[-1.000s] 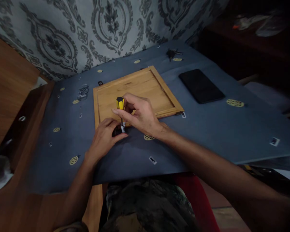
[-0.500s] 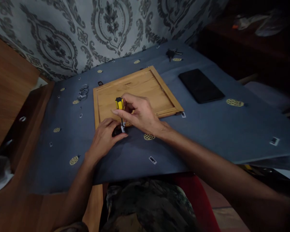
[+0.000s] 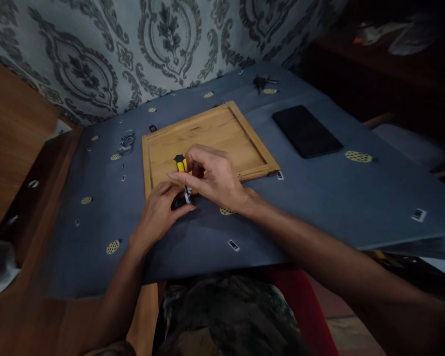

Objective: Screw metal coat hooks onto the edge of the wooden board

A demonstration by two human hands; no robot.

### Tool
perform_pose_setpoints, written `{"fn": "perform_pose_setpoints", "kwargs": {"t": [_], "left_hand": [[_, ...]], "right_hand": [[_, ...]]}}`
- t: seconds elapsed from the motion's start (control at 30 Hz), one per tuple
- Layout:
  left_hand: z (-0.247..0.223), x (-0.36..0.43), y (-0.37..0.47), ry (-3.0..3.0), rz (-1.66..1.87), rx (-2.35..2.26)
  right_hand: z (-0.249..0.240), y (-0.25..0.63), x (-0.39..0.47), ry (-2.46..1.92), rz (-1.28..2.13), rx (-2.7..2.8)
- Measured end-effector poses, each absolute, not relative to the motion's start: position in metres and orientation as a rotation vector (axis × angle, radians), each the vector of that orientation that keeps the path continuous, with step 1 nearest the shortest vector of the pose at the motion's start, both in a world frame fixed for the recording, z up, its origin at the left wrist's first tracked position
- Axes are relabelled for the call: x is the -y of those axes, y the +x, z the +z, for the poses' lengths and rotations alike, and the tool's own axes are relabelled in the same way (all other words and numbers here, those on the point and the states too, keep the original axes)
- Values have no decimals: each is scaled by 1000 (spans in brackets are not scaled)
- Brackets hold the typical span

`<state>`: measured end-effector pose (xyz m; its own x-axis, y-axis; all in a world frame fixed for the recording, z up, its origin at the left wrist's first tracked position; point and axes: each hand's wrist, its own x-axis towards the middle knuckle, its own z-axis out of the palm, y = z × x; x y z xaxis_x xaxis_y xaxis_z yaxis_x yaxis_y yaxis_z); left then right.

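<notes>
My right hand (image 3: 215,175) is closed round a screwdriver (image 3: 181,164) with a yellow and black handle, its shaft pointing down. The tip meets a small metal hinge-like piece (image 3: 187,196) at the near edge of a framed wooden panel (image 3: 207,131). Fingers and thumb of my left hand (image 3: 161,205) are curled about that metal piece and a dark part beside it, against the panel's near left corner. Much of the metal piece is hidden between the hands. The panel lies flat on the blue cloth.
A black tablet-like slab (image 3: 306,131) lies right of the panel. Metal hardware (image 3: 126,142) sits to the left, and a dark bunch that looks like keys (image 3: 264,82) lies at the back right. The table with a pineapple-print cloth (image 3: 289,207) ends against a patterned curtain (image 3: 170,39).
The screwdriver handle has tilted slightly to the left and dropped a little, with my right hand moving along. My left hand keeps its place on the metal piece.
</notes>
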<state>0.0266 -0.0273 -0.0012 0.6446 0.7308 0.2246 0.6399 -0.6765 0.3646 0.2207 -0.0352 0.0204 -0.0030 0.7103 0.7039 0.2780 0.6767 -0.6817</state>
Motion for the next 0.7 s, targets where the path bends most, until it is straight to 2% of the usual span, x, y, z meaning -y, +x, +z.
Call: {"fn": "perform_pose_setpoints", "kwargs": {"t": [0.17,0.7], "left_hand": [[-1,27,26,2610,486,-1143],[-2,26,25,2600,488,-1128]], "right_hand": [[24,222,38,-887,262,1457],[21,221,33,-889,444,1523]]}}
